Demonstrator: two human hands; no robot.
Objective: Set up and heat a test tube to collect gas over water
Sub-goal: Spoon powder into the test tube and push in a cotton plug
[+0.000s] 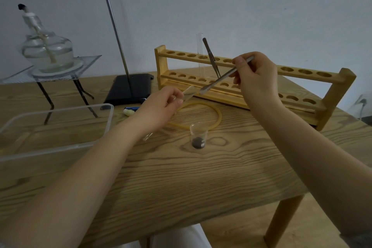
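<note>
So the left hand (pixel 161 104) is holding a test tube (pixel 186 94) tilted over the table (pixel 181 177), and the right hand (pixel 255 78) is pinching a spatula (pixel 225 76) whose tip is sitting right at the tube's mouth. Behind that grip the rack (pixel 251 86) is standing with tweezers (pixel 211 57) in it. Just below, the hose (pixel 218 116) is looping, beaker (pixel 198 135) nearer. Left: tray (pixel 60 127), stand (pixel 128 86), lamp (pixel 47 52) sitting on a tripod (pixel 48 94).

1. I see a matt, grained wooden tabletop (pixel 181 171).
2. Pale wooden rack (pixel 251 86), smooth.
3. My spatula (pixel 221 78): dull metal.
4. Clear glass beaker (pixel 198 135).
5. Yellow rubber tubing (pixel 217 112).
</note>
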